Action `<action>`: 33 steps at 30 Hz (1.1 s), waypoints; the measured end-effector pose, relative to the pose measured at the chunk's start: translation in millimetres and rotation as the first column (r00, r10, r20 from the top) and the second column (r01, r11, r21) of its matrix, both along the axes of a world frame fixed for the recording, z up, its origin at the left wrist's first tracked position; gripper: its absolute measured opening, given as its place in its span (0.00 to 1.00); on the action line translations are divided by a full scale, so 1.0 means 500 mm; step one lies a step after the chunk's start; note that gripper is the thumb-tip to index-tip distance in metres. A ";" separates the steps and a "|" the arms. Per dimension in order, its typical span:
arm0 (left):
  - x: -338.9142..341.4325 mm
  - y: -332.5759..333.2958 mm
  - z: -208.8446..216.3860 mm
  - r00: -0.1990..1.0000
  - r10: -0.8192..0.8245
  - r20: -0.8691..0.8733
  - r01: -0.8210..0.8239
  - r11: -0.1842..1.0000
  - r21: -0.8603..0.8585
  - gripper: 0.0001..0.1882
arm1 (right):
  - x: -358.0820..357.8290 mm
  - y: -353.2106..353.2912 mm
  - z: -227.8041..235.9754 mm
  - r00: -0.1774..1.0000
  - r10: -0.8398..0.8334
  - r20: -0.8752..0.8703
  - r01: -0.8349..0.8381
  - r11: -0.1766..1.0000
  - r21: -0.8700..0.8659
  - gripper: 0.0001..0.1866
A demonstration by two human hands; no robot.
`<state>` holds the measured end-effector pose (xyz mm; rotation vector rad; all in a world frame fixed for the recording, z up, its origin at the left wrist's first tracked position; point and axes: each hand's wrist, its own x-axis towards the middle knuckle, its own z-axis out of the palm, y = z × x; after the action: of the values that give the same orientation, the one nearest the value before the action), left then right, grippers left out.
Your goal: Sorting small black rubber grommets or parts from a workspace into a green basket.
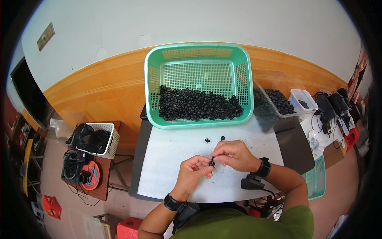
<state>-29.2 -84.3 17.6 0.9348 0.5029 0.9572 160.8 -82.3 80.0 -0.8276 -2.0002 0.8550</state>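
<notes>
Over the white sheet on the table, my two hands meet at a small round black part. My left hand pinches this part between thumb and fingertips. Just above it, my right hand has its thumb and forefinger pressed together on a thin, dark piece that reaches down to the part; its exact kind is too small to tell. Two more little black parts, one to the left and one to the right, lie on the sheet beyond my hands.
Behind the sheet, a green plastic basket holds a heap of black ring-like parts. A clear bin and a white tub with dark parts stand right. On a left side table are a white basket and an orange bowl.
</notes>
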 end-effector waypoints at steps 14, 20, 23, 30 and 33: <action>0.022 -0.050 0.036 0.996 0.061 -0.066 -0.056 0.995 0.078 0.07 | -0.002 -0.069 -0.005 0.964 -0.200 0.175 0.113 0.904 0.413 0.07; 0.033 -0.069 0.034 0.972 0.164 -0.166 -0.129 0.971 0.203 0.06 | 0.001 -0.093 0.007 0.913 -0.285 0.292 0.097 0.847 0.522 0.11; 0.031 -0.071 0.047 0.979 0.132 -0.154 -0.104 0.979 0.177 0.06 | 0.004 -0.096 0.001 0.934 -0.258 0.246 0.088 0.836 0.541 0.08; 0.025 -0.061 0.054 0.992 -0.092 -0.083 0.098 0.993 0.067 0.06 | 0.016 -0.115 0.019 0.950 -0.212 0.229 0.055 0.836 0.547 0.08; 0.029 -0.066 0.052 0.993 -0.095 -0.067 0.098 0.995 0.035 0.05 | 0.018 -0.124 0.017 0.915 -0.256 0.312 0.039 0.825 0.564 0.10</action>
<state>-14.6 -117.4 43.6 1.0192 0.4917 0.8535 170.1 -144.2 88.5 -0.8310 -2.3028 -0.0072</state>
